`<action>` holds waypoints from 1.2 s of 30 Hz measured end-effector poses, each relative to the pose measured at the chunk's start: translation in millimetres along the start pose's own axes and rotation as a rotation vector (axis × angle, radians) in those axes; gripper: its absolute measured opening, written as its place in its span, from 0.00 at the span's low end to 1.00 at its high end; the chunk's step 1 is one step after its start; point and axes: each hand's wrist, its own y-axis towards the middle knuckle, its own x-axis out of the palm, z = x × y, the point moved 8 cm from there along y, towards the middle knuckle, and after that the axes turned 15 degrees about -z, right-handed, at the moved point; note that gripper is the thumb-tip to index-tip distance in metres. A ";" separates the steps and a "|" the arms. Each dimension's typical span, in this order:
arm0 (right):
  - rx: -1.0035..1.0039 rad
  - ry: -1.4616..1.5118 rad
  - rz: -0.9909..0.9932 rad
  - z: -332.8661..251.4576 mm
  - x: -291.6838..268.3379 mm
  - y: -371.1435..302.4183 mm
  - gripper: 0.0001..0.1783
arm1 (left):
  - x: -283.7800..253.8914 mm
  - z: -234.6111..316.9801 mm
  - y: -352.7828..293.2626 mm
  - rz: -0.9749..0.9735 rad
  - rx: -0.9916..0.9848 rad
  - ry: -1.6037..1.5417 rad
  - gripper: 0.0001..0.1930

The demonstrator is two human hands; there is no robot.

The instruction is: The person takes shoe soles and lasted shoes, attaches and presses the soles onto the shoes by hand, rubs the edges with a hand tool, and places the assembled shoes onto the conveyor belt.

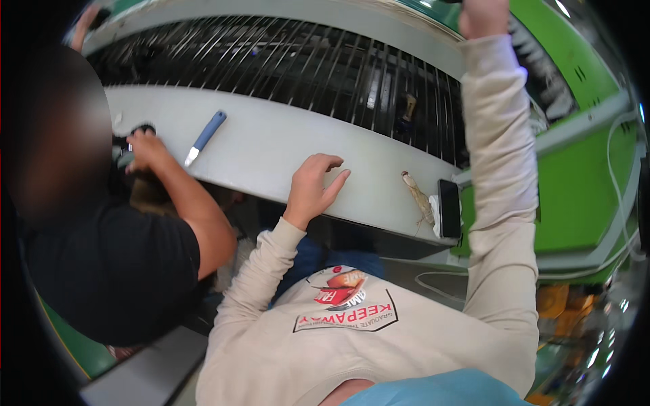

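Note:
My left hand (313, 186) hovers at the near edge of the white work surface (271, 145), its thumb and fingers apart and nothing between them. To its left lies a short-bladed knife with a blue handle (209, 137). My right arm stretches far forward on the right, and my right hand (485, 17) is partly cut off by the upper edge. A dark thing (451, 1) shows beside that hand; whether the fingers grip it is hidden. Near the surface's right end lies a slender brownish object with a dark tip (418, 196), its kind unclear.
A black phone (449, 208) rests on something white at the surface's right end. Beyond the surface runs a row of metal bars (305, 64). A green machine (575, 183) with a white cable stands at right. A co-worker in black (128, 264) works close on my left.

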 end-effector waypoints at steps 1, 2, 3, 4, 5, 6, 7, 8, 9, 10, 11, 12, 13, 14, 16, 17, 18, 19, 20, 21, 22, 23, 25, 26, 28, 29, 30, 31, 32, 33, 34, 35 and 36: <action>-0.057 -0.455 0.147 -0.8 -4.0 22.5 0.11 | -0.9 -3.3 -0.3 0.000 -0.013 0.003 0.12; 0.035 -0.478 0.122 19.9 2.6 38.1 0.14 | -4.5 -7.4 -2.8 0.009 -0.033 0.009 0.11; 0.122 -0.505 0.097 35.3 2.5 53.2 0.16 | -12.5 -11.9 -7.0 0.066 -0.079 0.009 0.11; 0.128 -0.538 0.076 27.3 -105.0 101.2 0.16 | -1.7 0.3 1.5 0.022 -0.025 0.000 0.11; 0.361 -0.779 0.093 59.3 -158.7 119.5 0.28 | 4.9 5.6 4.3 -0.007 0.005 0.001 0.10; 0.495 -0.803 0.059 102.7 -164.3 116.5 0.31 | -3.5 -5.3 -1.5 0.046 -0.047 0.005 0.10; 0.624 -0.838 0.031 131.5 -166.4 109.0 0.33 | -5.9 -7.7 -3.7 0.043 -0.033 0.014 0.10; 0.552 -1.031 -0.002 109.1 -187.2 117.1 0.33 | -1.1 -1.4 0.2 0.020 0.017 0.002 0.10; 0.476 -1.211 -0.037 95.6 -192.7 122.3 0.32 | -1.3 -3.5 2.1 0.041 0.004 -0.016 0.10; 0.522 -0.948 -0.031 128.5 -171.2 107.8 0.36 | -3.9 -12.6 -2.8 0.032 -0.011 0.010 0.10; 0.569 -0.696 -0.006 144.8 -151.8 87.2 0.39 | -6.0 -20.2 -7.6 0.015 -0.012 0.029 0.10; 0.571 -0.667 -0.046 141.7 -142.2 73.9 0.39 | -8.0 -25.2 -8.2 0.022 -0.033 0.020 0.10; 0.567 -0.646 -0.074 133.6 -141.6 63.2 0.39 | -8.9 -26.5 -6.2 0.012 -0.018 0.037 0.10; 0.512 -0.783 -0.092 117.6 -150.7 56.5 0.32 | -7.2 -26.7 -4.2 -0.002 0.006 0.050 0.10; 0.416 -1.174 -0.127 81.0 -170.2 37.5 0.30 | -5.1 -30.5 -4.0 -0.012 0.005 0.042 0.10; 0.294 -1.553 -0.168 60.0 -174.6 28.6 0.27 | -3.9 -30.9 -2.9 -0.018 0.008 0.050 0.10; 0.267 -1.669 -0.105 47.9 -190.3 17.3 0.26 | -3.8 -32.1 -1.6 -0.034 0.015 0.046 0.10; 0.279 -1.678 -0.084 37.1 -215.3 4.8 0.26 | -3.9 -33.0 -1.1 -0.035 0.009 0.080 0.09; 0.372 -1.762 -0.011 21.7 -250.1 -7.1 0.30 | -3.2 -30.8 0.9 -0.037 0.014 0.112 0.09; 0.462 -1.844 0.066 5.0 -284.4 -19.7 0.33 | -1.6 -26.9 1.9 -0.054 0.040 0.104 0.09; 0.537 -1.940 0.168 -29.8 -323.2 -33.8 0.36 | -0.4 -19.0 6.1 -0.040 0.067 0.096 0.09; 0.612 -2.025 0.275 -62.0 -348.9 -42.0 0.39 | -0.7 -11.9 8.9 -0.024 0.091 0.091 0.08; 0.715 -2.051 0.274 -18.5 -348.3 -52.9 0.41 | -2.3 -24.0 -0.1 -0.035 0.051 0.120 0.08; 0.635 -1.953 0.255 -3.5 -341.1 -59.4 0.40 | -3.5 -26.8 -1.8 -0.027 0.035 0.144 0.08; 0.608 -1.998 0.320 -40.2 -353.0 -63.9 0.36 | 3.9 -12.0 2.4 -0.038 0.102 0.117 0.08; 0.649 -1.988 0.276 -20.4 -346.8 -60.3 0.34 | -1.2 -15.0 -1.0 -0.023 0.078 0.142 0.07; 0.693 -2.000 0.229 -15.6 -345.4 -57.6 0.32 | -2.9 -13.0 -2.4 -0.033 0.098 0.140 0.07; 0.709 -2.015 0.211 -23.1 -347.5 -56.1 0.31 | -2.8 -10.3 -3.3 -0.035 0.106 0.137 0.07; 0.764 -2.037 0.233 -30.3 -354.3 -55.7 0.32 | -3.9 -8.8 -3.3 -0.034 0.106 0.141 0.07; 0.821 -2.057 0.254 -37.9 -361.6 -57.4 0.34 | -2.8 -5.7 -2.5 -0.040 0.124 0.138 0.07; 0.816 -2.056 0.256 -37.9 -360.0 -56.2 0.34 | -3.2 -7.6 -4.7 -0.032 0.107 0.133 0.06; 0.932 -2.090 0.323 -32.8 -366.5 -61.8 0.35 | -5.2 -11.8 -7.5 -0.029 0.078 0.140 0.06; 1.053 -2.115 0.384 -20.4 -374.2 -67.0 0.37 | -6.4 -15.8 -10.9 -0.032 0.065 0.162 0.07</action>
